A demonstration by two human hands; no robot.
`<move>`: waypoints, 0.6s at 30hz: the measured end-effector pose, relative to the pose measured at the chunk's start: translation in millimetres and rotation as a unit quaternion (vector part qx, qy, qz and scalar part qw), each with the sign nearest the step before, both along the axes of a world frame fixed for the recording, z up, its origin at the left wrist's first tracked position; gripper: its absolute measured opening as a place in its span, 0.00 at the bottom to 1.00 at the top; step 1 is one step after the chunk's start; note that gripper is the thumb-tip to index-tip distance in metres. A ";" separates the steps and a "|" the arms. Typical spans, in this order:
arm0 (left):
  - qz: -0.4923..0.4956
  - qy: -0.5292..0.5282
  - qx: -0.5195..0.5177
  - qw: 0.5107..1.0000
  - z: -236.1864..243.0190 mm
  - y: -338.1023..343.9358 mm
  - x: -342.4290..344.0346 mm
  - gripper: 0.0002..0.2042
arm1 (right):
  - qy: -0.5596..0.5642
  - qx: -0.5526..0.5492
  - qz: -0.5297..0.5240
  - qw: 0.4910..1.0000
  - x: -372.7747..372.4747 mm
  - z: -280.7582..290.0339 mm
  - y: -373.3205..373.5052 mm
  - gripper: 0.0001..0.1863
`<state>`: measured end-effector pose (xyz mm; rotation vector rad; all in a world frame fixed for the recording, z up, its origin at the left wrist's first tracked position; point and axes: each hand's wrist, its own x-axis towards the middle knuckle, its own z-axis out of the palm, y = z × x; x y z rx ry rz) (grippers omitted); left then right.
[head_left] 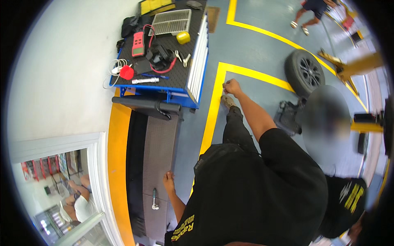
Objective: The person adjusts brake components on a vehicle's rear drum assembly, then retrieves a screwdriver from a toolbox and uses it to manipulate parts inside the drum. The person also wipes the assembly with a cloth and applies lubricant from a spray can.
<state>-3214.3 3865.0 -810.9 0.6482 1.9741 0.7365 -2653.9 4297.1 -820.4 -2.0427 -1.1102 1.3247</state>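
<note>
My left hand hangs loosely curled beside a long grey perforated bench, with nothing visible in it. Closest to it is a ratchet wrench with a dark green handle, lying on the bench. My right hand is stretched ahead over the floor, above my shoe. Its fingers are bent together; a small pale thing may be at the fingertips, too small to name. A blue tool cart stands ahead on the left, apart from both hands.
The cart top holds a pink handheld tester, a yellow tape measure, a white grille and cables. On the right are a wheel, a black part and a yellow lift arm. Other people stand far right and near right.
</note>
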 end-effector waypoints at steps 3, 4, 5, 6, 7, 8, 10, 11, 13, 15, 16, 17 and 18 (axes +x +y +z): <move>0.065 0.026 -0.019 0.997 -13.2 -10.0 55.5 0.19 | -0.107 0.261 -0.131 0.950 -39.2 27.6 125.0 0.14; 0.071 0.043 -0.057 0.995 -8.3 -20.6 74.5 0.18 | -0.085 0.360 -0.130 0.920 -50.5 55.0 156.2 0.14; 0.125 0.043 -0.094 0.987 -9.1 -27.7 104.2 0.17 | -0.145 0.467 -0.088 0.868 -53.7 85.5 194.7 0.14; 0.185 0.042 -0.135 0.973 -3.1 -41.8 136.5 0.17 | -0.113 0.531 -0.062 0.838 -57.0 125.8 223.8 0.15; 0.220 -0.019 -0.114 0.969 0.9 -46.1 162.6 0.17 | -0.110 0.588 -0.046 0.800 -52.3 165.0 259.1 0.14; 0.269 -0.094 -0.087 0.955 3.5 -30.5 214.0 0.17 | -0.097 0.563 -0.019 0.820 -55.6 204.0 291.6 0.13; 0.171 -0.035 -0.158 0.972 16.2 -50.8 303.0 0.18 | -0.158 0.431 0.018 0.888 -41.4 206.5 373.4 0.19; 0.143 -0.029 -0.160 0.976 16.1 -38.5 334.6 0.18 | -0.193 0.365 0.046 0.910 -29.4 212.3 409.8 0.22; 0.132 -0.041 -0.169 0.976 23.8 -21.6 391.2 0.18 | -0.194 0.269 0.134 0.934 -20.4 212.3 452.2 0.26; 0.134 -0.043 -0.170 0.975 26.9 -5.4 429.4 0.19 | -0.172 0.237 0.167 0.942 -23.8 198.0 471.7 0.27; 0.140 -0.057 -0.190 0.970 43.9 -5.8 456.9 0.19 | -0.148 0.245 0.167 0.944 -28.2 183.2 471.5 0.27; 0.145 -0.055 -0.190 0.969 45.4 0.1 472.3 0.19 | -0.113 0.273 0.155 0.943 -26.8 184.2 464.0 0.26; 0.152 -0.051 -0.187 0.969 47.0 5.3 485.8 0.19 | -0.078 0.298 0.140 0.941 -24.6 186.2 455.7 0.26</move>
